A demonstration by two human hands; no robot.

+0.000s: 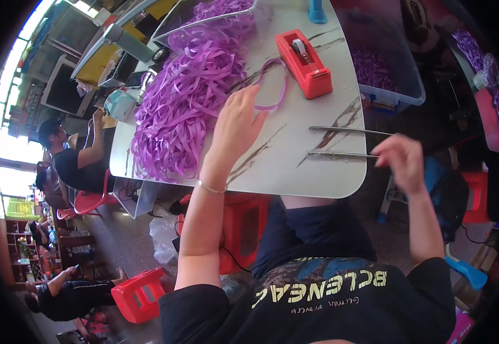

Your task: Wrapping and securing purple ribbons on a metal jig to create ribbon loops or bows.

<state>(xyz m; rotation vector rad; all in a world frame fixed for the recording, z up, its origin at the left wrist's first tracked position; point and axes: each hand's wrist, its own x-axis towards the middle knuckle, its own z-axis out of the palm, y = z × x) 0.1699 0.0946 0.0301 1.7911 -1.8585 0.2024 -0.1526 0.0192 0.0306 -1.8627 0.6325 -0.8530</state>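
Note:
My left hand [239, 123] reaches over the white marbled table with its fingers stretched and the thumb apart. It lies at a loop of purple ribbon [284, 86], beside a big heap of purple ribbons [175, 109]; whether the fingers touch the loop is hard to see. My right hand [403, 160] is just past the table's right edge, slightly blurred, with its fingers curled in. Its fingertips are at the outer end of one thin metal rod [335, 153]. A second metal rod [347, 129] runs roughly parallel to it. Anything pinched in the fingers is too small to make out.
A red tape dispenser [312, 71] stands on the table [295, 178] beyond the rods. A clear bin [407, 94] with purple ribbons stands to the right. Red stools [140, 295] are on the floor. Another person [77, 155] sits at the left.

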